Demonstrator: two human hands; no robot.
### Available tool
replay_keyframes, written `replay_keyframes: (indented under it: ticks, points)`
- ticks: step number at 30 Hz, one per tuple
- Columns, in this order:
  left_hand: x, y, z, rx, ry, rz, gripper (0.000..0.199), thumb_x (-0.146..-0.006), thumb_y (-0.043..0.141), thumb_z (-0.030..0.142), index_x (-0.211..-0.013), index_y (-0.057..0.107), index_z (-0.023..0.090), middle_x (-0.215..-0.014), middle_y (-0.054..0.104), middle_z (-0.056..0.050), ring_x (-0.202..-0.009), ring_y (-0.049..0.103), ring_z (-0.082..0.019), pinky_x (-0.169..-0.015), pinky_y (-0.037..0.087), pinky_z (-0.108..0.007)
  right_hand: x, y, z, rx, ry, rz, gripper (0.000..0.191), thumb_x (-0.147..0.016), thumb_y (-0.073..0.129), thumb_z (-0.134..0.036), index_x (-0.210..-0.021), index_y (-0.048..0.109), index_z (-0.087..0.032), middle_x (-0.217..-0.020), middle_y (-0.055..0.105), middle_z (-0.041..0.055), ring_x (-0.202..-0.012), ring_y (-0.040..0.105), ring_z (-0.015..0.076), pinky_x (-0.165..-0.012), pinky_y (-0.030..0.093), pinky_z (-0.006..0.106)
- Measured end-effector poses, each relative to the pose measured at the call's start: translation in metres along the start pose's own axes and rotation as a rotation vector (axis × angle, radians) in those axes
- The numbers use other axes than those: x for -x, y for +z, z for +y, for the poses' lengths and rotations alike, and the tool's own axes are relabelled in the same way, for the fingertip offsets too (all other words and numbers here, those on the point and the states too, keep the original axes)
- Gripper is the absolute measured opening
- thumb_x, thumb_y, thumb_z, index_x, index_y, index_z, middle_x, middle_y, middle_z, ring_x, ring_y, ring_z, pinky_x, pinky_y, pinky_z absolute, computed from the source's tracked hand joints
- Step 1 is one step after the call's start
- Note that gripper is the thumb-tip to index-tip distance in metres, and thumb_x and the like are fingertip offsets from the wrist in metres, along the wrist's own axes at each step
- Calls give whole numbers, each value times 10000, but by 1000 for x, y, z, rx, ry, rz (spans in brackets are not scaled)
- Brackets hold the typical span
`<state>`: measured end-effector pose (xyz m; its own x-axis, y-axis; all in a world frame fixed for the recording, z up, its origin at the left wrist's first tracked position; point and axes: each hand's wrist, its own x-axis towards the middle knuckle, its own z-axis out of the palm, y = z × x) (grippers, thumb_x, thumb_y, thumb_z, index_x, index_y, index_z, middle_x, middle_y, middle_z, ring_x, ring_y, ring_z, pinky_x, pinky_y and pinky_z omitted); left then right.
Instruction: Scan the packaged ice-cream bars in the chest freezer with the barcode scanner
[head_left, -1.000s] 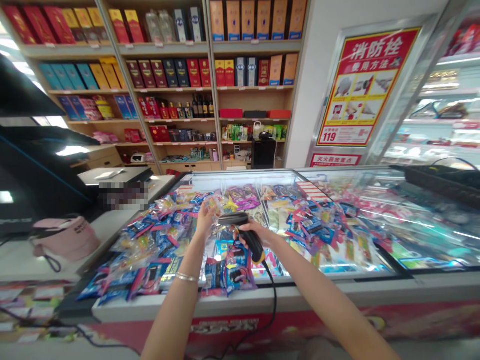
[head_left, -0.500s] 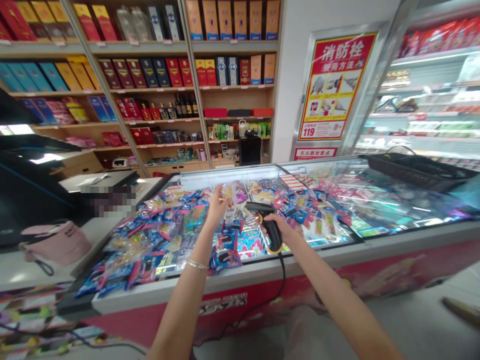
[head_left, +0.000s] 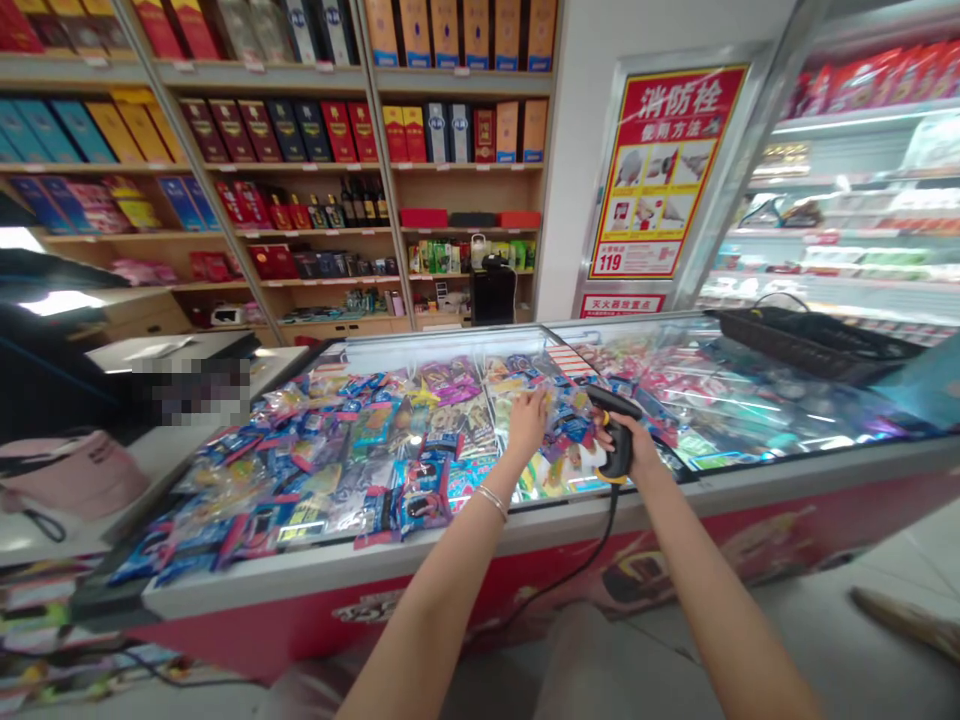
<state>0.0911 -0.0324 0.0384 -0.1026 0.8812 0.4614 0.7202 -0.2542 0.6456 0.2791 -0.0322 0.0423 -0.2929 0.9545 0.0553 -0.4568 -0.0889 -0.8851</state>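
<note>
In my right hand [head_left: 634,445] is a black barcode scanner [head_left: 616,445] with yellow trim, held upright by its handle. Its head points left, toward my left hand [head_left: 529,422], and a black cable drops from its base. My left fingers are closed on a small clear packet [head_left: 551,402] with something yellowish inside, just left of the scanner; the packet is partly blurred. Below both hands lies the glass top of a chest freezer [head_left: 457,545]. Many blue and pink snack packets [head_left: 424,500] are spread over its left half, with clear ones among them.
A black tray [head_left: 817,345] rests on the freezer's right end. At left is a counter with a pink bag [head_left: 75,475] and dark equipment. Shelves of boxes [head_left: 300,130] stand behind, a lit fridge [head_left: 862,220] at right. The scanner cable [head_left: 577,570] hangs over the freezer front.
My left hand has moved right with the clear packet, closer to the scanner. My right hand and scanner have shifted right as well. The whole view has turned slightly.
</note>
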Motion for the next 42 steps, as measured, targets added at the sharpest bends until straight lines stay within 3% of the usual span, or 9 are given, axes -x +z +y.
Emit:
replay_keyframes:
  ticks: [4, 11, 17, 20, 24, 28, 32, 38, 42]
  points:
    - [6, 11, -1, -136, 22, 9, 427, -915, 350, 434, -1299, 503, 326, -1394, 453, -58, -1268, 368, -285, -1053, 250, -538, -4, 0, 1, -15, -45, -1, 222, -637, 602, -321, -796, 615, -168, -680, 551, 11, -416, 351, 60, -343, 284, 197]
    - [8, 7, -7, -87, 45, -45, 458, -912, 339, 460, -1337, 459, 335, -1387, 477, -22, -1263, 405, -233, -1041, 333, -427, -8, -4, 6, 47, 24, -20, 248, -668, 593, -376, -811, 595, -174, -688, 599, 33, -398, 399, 68, -365, 345, 212]
    - [7, 5, -9, -27, 58, -26, 470, -894, 382, 323, -1359, 438, 282, -1365, 495, -48, -1235, 437, -231, -1045, 337, -410, -9, 3, 6, -13, 145, 81, 220, -659, 635, -314, -812, 611, -158, -605, 587, 6, -412, 486, 91, -381, 414, 215]
    - [9, 5, -5, -19, 37, -23, 455, -901, 367, 331, -1343, 459, 274, -1365, 490, -63, -1245, 431, -239, -1056, 321, -426, -6, 10, 3, 44, 101, 181, 227, -634, 672, -276, -818, 621, -153, -608, 607, 7, -409, 507, 105, -365, 433, 231]
    - [8, -6, 6, -42, -26, -28, 511, -923, 308, 420, -1416, 329, 288, -1386, 463, -94, -1294, 381, -282, -1060, 275, -516, 2, 24, -10, 174, -62, 253, 225, -599, 723, -252, -780, 626, -159, -618, 639, 21, -404, 526, 121, -349, 444, 247]
    - [-2, -51, 2, -71, 5, 40, 532, -927, 298, 418, -1412, 328, 200, -1334, 501, -149, -1251, 433, -284, -1040, 311, -461, 9, 56, -25, 304, -136, 207, 233, -612, 739, -289, -776, 625, -169, -625, 649, 22, -392, 525, 115, -337, 432, 236]
    - [-4, -126, -29, -146, 25, 157, 496, -918, 348, 374, -1355, 388, 142, -1273, 539, -169, -1187, 489, -275, -1004, 346, -406, 7, 110, -14, 281, -89, 13, 269, -618, 742, -304, -806, 623, -153, -670, 667, 37, -402, 530, 104, -352, 432, 225]
    - [26, -235, -103, -232, -100, 361, 416, -862, 473, 295, -1257, 462, 161, -1219, 563, -158, -1156, 501, -291, -997, 336, -412, -12, 199, 56, 219, 98, -331, 280, -664, 700, -298, -879, 623, -136, -726, 696, 69, -422, 551, 110, -383, 456, 227]
    - [61, -278, -141, -445, -295, 358, 398, -823, 502, 214, -1213, 480, 135, -1097, 600, -181, -1073, 538, -320, -910, 386, -407, -20, 248, 102, 204, 259, -595, 276, -700, 664, -304, -914, 611, -138, -769, 706, 77, -437, 569, 125, -405, 476, 252]
